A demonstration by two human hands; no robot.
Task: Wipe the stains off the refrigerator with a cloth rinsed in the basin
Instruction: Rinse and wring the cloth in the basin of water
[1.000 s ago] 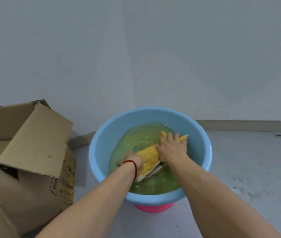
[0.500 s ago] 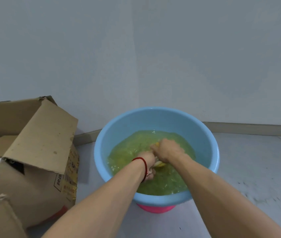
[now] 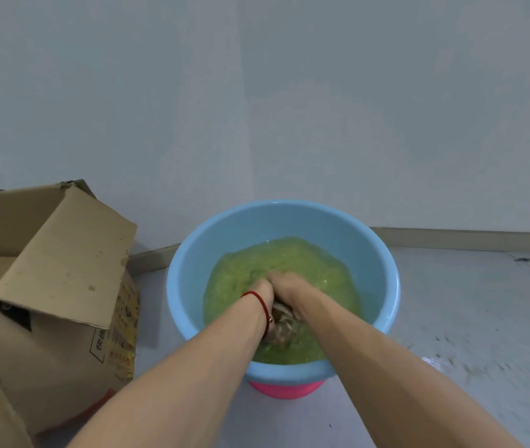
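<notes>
A light blue basin (image 3: 370, 253) stands on the floor by the wall, holding ruffled yellow-green water. My left hand (image 3: 261, 292), a red string at its wrist, and my right hand (image 3: 291, 283) are pushed together down into the water at the basin's middle. Both grip the bunched cloth (image 3: 281, 326), which shows as a dull brownish wad under the surface between my wrists. My fingertips are hidden under the water. No refrigerator is in view.
A pink basin (image 3: 284, 390) sits under the blue one. An open cardboard box (image 3: 56, 273) stands close on the left, its flap leaning toward the basin. A grey wall with a baseboard (image 3: 467, 239) rises just behind. Bare grey floor (image 3: 467, 318) lies to the right.
The yellow cloth, spread at the surface a second ago, has been gathered up and pushed under the water. Both hands have come together and sunk deeper.
</notes>
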